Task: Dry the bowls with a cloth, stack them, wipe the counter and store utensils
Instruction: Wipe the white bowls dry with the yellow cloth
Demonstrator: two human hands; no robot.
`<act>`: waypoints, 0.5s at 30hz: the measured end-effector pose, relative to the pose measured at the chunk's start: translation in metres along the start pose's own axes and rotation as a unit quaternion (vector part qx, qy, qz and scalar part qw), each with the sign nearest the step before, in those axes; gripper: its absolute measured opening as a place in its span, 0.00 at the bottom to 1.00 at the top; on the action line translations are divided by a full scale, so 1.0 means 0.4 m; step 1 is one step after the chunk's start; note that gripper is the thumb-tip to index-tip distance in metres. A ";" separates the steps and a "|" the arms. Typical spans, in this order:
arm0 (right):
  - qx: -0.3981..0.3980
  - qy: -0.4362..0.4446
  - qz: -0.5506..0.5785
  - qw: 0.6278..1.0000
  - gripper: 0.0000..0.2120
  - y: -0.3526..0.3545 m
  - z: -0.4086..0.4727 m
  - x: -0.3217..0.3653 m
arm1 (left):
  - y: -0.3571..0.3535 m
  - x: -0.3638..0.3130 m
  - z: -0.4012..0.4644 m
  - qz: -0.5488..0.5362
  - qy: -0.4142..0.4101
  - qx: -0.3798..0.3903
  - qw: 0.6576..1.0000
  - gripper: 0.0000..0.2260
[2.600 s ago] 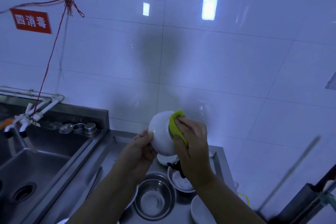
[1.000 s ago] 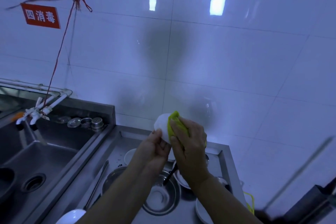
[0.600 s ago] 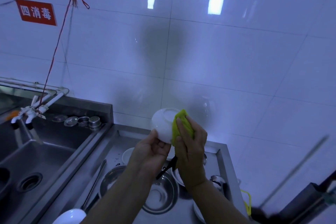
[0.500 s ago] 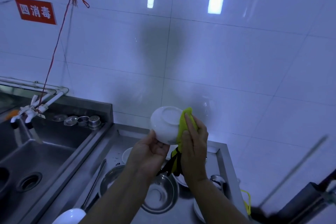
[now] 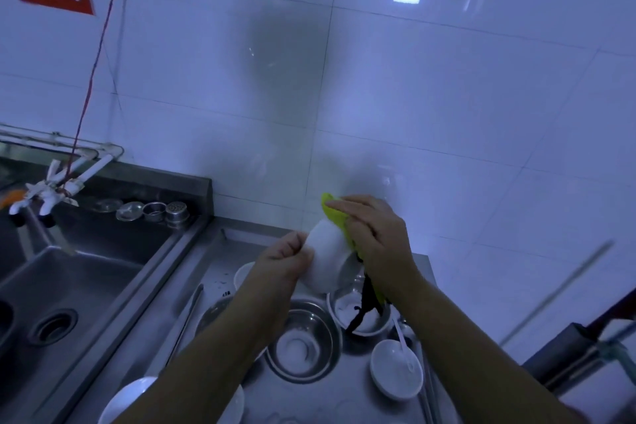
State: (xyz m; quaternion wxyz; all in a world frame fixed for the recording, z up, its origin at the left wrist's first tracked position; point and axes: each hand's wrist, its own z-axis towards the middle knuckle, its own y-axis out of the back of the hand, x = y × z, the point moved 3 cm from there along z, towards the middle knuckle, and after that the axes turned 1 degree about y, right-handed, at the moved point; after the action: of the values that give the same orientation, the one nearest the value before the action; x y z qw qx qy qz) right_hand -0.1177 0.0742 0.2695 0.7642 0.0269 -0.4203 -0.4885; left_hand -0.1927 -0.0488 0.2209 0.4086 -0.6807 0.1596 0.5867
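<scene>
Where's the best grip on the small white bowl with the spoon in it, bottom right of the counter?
Take the small white bowl by its rim on the near-left side, coming from above. It sits upright and open, so the rim is exposed there. The white spoon leans out over the far-right edge and chopsticks lie along the right, so those sides look crowded. Thumb inside, fingers outside would probably hold it.

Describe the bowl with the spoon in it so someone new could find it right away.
Start at the steel counter right of the sink. Near its front right edge, right of the large metal bowl, sits a small white bowl. It alone has a white spoon leaning out of it.
</scene>
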 end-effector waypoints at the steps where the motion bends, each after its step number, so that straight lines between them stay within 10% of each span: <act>1: 0.022 0.040 -0.057 0.997 0.12 -0.013 0.001 0.008 | 0.000 -0.003 -0.004 0.020 -0.011 0.003 1.000 0.09; 5: 0.082 0.080 -0.132 0.985 0.13 -0.056 -0.005 0.013 | 0.012 -0.005 -0.008 0.093 -0.029 0.021 0.995 0.11; 11: -0.036 -0.216 0.090 0.971 0.16 0.012 -0.093 -0.097 | 0.010 0.043 -0.010 0.149 -0.024 0.089 0.985 0.11; 15: -0.124 -0.299 0.049 0.945 0.20 0.091 -0.228 -0.170 | -0.036 0.114 -0.003 0.126 0.012 0.189 0.974 0.05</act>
State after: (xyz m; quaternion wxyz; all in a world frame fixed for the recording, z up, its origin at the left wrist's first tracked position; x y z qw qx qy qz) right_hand -0.0419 0.1116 0.1851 0.6235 -0.2362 -0.5661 -0.4848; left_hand -0.1698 -0.0289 0.1837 0.4507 -0.5724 0.3566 0.5849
